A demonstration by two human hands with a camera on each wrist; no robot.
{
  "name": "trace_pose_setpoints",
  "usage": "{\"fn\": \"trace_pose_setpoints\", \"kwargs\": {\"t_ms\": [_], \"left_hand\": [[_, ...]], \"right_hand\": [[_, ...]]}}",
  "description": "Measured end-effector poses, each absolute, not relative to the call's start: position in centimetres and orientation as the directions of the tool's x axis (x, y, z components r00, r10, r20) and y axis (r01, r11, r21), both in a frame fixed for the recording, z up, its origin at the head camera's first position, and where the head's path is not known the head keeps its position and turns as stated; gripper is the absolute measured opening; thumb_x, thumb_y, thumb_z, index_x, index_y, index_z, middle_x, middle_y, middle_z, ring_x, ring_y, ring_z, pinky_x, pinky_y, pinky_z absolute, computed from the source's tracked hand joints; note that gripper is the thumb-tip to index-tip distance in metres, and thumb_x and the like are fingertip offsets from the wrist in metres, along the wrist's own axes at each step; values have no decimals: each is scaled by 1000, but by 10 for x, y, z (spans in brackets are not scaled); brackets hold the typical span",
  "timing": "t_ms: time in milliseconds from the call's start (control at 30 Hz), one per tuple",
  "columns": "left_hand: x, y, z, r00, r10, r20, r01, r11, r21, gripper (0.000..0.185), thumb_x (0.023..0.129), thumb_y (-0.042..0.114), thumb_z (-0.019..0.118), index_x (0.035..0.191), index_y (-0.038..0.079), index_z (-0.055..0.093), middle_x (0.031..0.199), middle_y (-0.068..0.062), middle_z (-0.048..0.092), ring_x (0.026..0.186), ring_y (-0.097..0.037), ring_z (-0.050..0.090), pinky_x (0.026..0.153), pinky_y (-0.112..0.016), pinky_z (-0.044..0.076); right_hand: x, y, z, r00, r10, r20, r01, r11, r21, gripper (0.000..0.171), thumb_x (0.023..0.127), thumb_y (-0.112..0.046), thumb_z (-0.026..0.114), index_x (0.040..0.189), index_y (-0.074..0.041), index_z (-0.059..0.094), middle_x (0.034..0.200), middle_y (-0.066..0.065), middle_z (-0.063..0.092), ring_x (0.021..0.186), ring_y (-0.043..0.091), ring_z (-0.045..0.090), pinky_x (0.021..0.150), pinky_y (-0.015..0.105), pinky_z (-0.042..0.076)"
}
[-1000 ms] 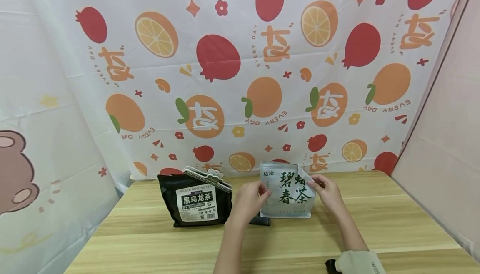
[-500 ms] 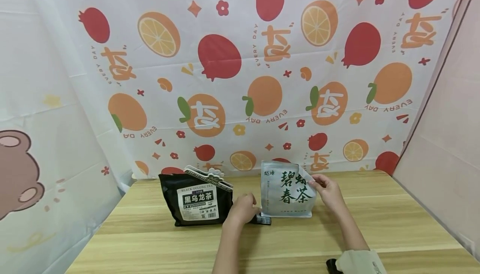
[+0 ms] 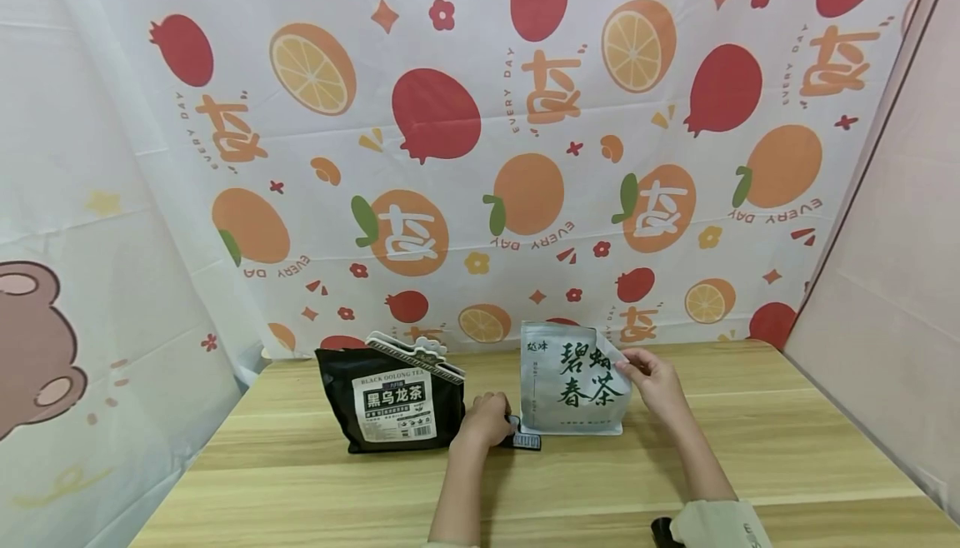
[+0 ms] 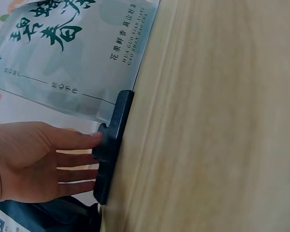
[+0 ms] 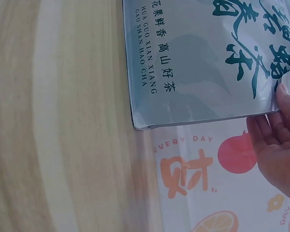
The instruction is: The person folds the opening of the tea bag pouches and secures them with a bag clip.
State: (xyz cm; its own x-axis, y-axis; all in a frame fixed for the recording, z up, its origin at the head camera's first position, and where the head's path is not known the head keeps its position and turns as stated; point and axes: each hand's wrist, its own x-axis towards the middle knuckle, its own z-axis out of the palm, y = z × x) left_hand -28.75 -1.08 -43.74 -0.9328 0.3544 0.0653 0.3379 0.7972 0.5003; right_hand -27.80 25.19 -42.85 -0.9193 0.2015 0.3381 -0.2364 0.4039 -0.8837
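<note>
A pale blue-white tea bag [image 3: 558, 398] with green characters stands upright on the table, its upper right corner folded over. My right hand [image 3: 654, 383] pinches that folded right edge between thumb and fingers, as the right wrist view also shows. Left of the bag, a black bag clip [image 4: 117, 130] lies on the table, close against the bag's lower left edge. My left hand [image 4: 36, 162] holds the clip's raised middle, thumb on the near side and fingers reaching behind it. In the head view the left hand partly hides the clip.
A black oolong tea bag [image 3: 341, 402] stands just left of my left hand, with a pale decorated clip [image 3: 417, 356] across its top. The wooden table [image 3: 330, 498] ends at a fruit-printed cloth [image 3: 480, 115] behind. Pale cloth walls rise on both sides.
My left hand has let go of the tea bag's left edge, moved down and left, and taken hold of the black clip. The right hand keeps its pinch on the bag.
</note>
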Motion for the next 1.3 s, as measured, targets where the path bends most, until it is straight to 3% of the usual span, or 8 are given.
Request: {"fn": "trace_pose_setpoints", "kwargs": {"t_ms": [400, 700, 1300], "left_hand": [[-285, -16, -436, -913, 402, 76, 375, 750, 544, 21, 71, -3, 74, 78, 3, 55, 74, -2, 51, 68, -19, 48, 63, -34, 43], [-279, -19, -432, -904, 418, 87, 394, 737, 550, 27, 69, -1, 77, 72, 6, 51, 67, 0, 45, 60, -17, 42, 57, -31, 38], [-270, -20, -424, -889, 447, 101, 418, 700, 580, 34, 67, -2, 78, 80, 5, 48, 70, -1, 45, 64, -17, 43, 60, -32, 39]], "right_hand": [[-276, 253, -428, -920, 190, 343, -245, 405, -881, 16, 89, -3, 59, 101, 7, 62, 94, 15, 62, 81, 14, 53, 68, 22, 47], [-273, 255, -427, -928, 182, 324, -232, 398, -887, 20, 90, -7, 59, 103, 7, 61, 97, 15, 61, 82, 14, 54, 69, 22, 47], [-272, 255, -428, -923, 179, 341, -249, 398, -883, 18, 89, -6, 60, 101, 7, 62, 95, 15, 62, 81, 12, 55, 69, 22, 48]]}}
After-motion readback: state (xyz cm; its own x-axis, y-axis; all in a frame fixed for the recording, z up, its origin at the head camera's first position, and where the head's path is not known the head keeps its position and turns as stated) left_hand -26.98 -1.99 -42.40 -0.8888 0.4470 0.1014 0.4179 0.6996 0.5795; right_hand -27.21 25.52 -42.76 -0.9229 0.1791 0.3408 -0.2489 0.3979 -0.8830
